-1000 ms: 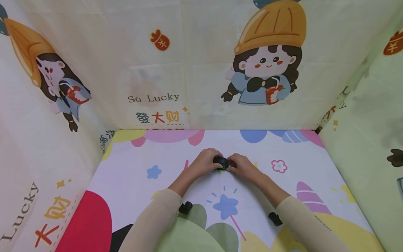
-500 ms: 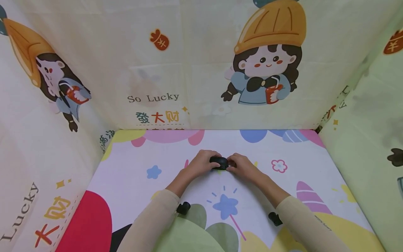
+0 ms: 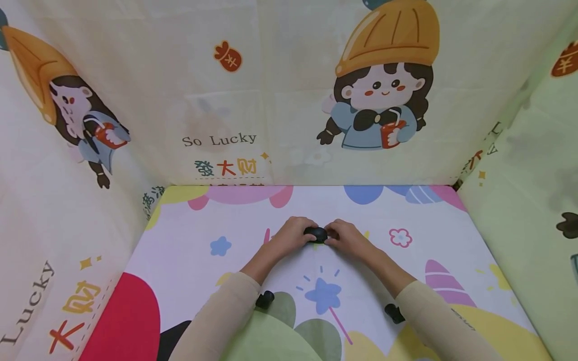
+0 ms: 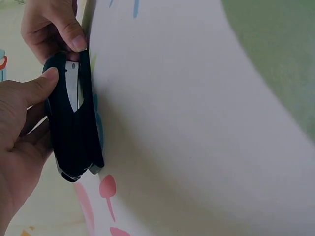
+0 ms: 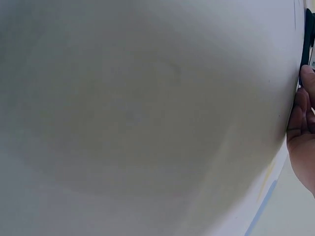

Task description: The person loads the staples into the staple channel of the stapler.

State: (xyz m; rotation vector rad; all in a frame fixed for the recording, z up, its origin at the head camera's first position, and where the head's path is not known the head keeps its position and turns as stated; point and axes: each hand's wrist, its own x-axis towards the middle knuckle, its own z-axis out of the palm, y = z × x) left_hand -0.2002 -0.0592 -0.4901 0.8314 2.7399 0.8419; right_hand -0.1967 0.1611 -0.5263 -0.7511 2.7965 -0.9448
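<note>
A black stapler (image 4: 61, 128) lies lengthwise between my two hands on the patterned tabletop, with a silver metal strip visible in its side opening. In the head view my left hand (image 3: 292, 234) holds its left part from behind, thumb toward me. The left wrist view shows the left thumb (image 4: 42, 87) on the upper arm of the stapler, the other fingers partly hidden behind it. My right hand (image 3: 349, 238) pinches the stapler's right end, its thumb at the tip of the base. Only the stapler's edge (image 5: 306, 44) and part of the right hand (image 5: 304, 128) show in the right wrist view.
A printed cloth (image 3: 280, 281) with stars, flowers and coloured shapes covers the table. Fabric walls (image 3: 289, 100) with cartoon figures rise at the back and both sides. Small black wrist devices (image 3: 265, 300) sit at both sleeves.
My left hand shifts slightly left with the stapler, then back right a little. The stapler's top looks lower than a second ago. My right hand stays in place.
</note>
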